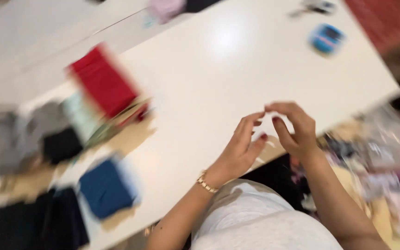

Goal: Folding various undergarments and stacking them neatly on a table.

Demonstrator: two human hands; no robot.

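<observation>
Your left hand [239, 148] hovers at the near edge of the white table [237, 60], fingers loosely curled, half open, gold bracelet [206, 182] at the wrist; your right hand [295, 127] sits just beside it, fingers bent inward, fingertips nearly meeting the left's; the blur hides whether either grips anything; folded cloths lie toward the table's left end: red [103, 83], blue [106, 187], black [61, 144]; a blue object [326, 38] rests near the far right corner.

1. Tabletop [237, 69]: white, glossy, running diagonally.
2. Red folded cloth [103, 82]: top of a blurred pile at left.
3. Blue folded cloth [106, 187]: near the lower left edge.
4. Black cloth [33, 224]: bottom left corner.
5. Small blue object [326, 38]: upper right, blurred.
</observation>
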